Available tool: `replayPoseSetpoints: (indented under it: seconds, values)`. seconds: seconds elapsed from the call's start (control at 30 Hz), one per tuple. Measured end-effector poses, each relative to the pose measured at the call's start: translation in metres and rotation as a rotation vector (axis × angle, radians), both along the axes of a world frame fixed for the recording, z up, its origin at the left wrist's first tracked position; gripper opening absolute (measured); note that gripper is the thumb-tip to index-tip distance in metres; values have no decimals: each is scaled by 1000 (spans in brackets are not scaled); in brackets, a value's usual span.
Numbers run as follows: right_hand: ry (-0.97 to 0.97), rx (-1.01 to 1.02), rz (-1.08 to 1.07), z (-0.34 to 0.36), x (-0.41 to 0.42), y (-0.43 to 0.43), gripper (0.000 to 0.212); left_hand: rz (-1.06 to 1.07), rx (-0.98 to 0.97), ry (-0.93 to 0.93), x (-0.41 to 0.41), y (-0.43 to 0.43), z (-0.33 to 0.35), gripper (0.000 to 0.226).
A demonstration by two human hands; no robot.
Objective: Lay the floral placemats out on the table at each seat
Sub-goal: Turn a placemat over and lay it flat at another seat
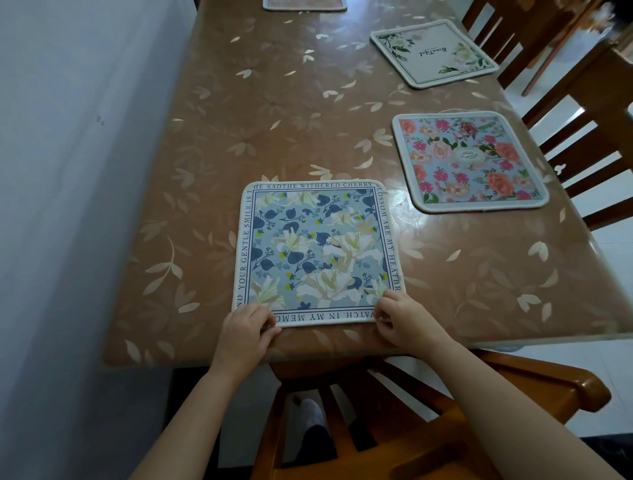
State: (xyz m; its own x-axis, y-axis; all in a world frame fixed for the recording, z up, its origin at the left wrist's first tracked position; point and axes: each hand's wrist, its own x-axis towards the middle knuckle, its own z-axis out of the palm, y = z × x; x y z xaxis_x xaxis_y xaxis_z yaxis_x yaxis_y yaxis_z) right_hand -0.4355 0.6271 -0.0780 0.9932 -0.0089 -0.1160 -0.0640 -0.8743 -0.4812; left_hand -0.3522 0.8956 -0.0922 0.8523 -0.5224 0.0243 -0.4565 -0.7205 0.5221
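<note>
I have the left hand (pixel 248 329) on the near left corner of the blue placemat (pixel 315 246), fingers curled and nipping its edge; the right hand (pixel 399 320) does the same at the near right corner, thumb and fingers bent round the hem; neither hand carries anything else. The mat lies flat on the table (pixel 239 120), stretching straight away from both hands, its near edge running from one to the other and set just in from the table's edge; I judge a grip at both corners is what lets me square it to that edge and centre it on the chair (pixel 513 387) directly below my wrists.

Ahead and to the right of the right hand, well apart from it, the pink placemat (pixel 469 161) lies flat by the table's right edge, in front of a side chair (pixel 582 102); further out past it sits the white placemat (pixel 433 53), turned slightly askew; straight out from the hands at the far end, a fourth placemat (pixel 305 4) shows only its near strip. A wall (pixel 68 171) runs close along the side left of the left hand, which I take to be why no mat lies there.

By my reading this seat is the last one; what remains is a small nudge to straighten, then letting go.
</note>
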Motion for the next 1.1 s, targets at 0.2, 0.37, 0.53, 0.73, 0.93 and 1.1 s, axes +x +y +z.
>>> replayPoseSetpoints:
  seconds: [0.2, 0.37, 0.53, 0.73, 0.93, 1.1]
  values:
    - [-18, -5, 11, 1, -2, 1, 1, -12, 2, -5, -1, 0, 0, 21]
    - [-29, -21, 31, 1, -1, 0, 2, -11, 4, -7, -2, 1, 0, 21]
    - [-13, -33, 44, 2, -1, 0, 2, -19, 6, -7, -2, 2, -1, 20]
    - [4, -50, 59, 4, 0, 0, 5, -6, -9, -11, -2, 2, -2, 22]
    - [-5, -51, 65, 4, 0, 0, 4, 1, -18, -23, -3, 3, -4, 22]
    - [-18, -42, 68, 1, 0, 0, 1, 11, -22, -26, -4, 2, -4, 22]
